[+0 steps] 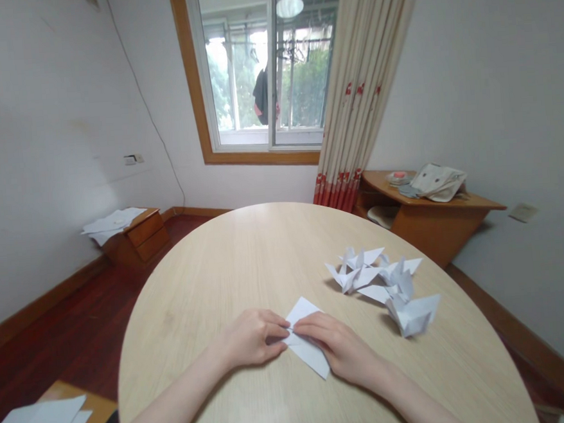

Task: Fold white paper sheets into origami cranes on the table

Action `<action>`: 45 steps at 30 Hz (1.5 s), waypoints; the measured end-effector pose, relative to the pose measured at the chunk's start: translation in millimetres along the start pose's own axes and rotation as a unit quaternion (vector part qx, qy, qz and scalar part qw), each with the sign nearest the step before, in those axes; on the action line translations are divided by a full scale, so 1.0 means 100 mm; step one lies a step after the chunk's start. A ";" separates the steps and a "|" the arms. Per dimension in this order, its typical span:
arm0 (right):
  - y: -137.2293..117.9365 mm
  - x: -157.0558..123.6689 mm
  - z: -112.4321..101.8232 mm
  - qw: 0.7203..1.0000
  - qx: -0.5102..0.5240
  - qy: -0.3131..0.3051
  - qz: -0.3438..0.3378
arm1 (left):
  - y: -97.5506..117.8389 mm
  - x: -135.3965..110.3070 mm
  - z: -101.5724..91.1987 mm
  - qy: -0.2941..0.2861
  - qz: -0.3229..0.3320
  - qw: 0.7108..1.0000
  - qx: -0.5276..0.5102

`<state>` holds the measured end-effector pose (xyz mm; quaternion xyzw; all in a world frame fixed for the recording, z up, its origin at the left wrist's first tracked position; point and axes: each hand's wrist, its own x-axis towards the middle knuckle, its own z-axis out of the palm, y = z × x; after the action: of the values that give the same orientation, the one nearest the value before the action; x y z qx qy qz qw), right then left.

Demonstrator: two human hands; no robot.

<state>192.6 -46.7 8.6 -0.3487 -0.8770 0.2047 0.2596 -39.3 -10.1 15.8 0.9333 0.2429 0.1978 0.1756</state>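
Pinching white paper at one edge with left hand, clamping it down with right hand, likely steadying a fold; using near-middle counter as flat backing. Leaving paper birds farther right, seemingly for elbow room.

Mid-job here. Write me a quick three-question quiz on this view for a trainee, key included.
1. Fill the blank: The left hand and the right hand both touch a piece of white ____.

2. True or false: The left hand is nearer than the right hand to the folded white figures.

3. Either-or: As the camera sees it, do the figures sit on the left or the right half of the round table?

Key:
1. Paper.
2. False; the right hand is nearer.
3. Right.
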 end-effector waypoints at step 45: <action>-0.09 -0.01 -0.03 0.979 -0.022 0.202 -0.009 | 0.07 0.00 -0.08 0.262 -0.042 0.939 -0.219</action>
<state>190.4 -52.4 15.5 -0.3807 -0.8138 0.1081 0.4256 -40.4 -13.5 25.9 0.7758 0.2704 0.4760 0.3138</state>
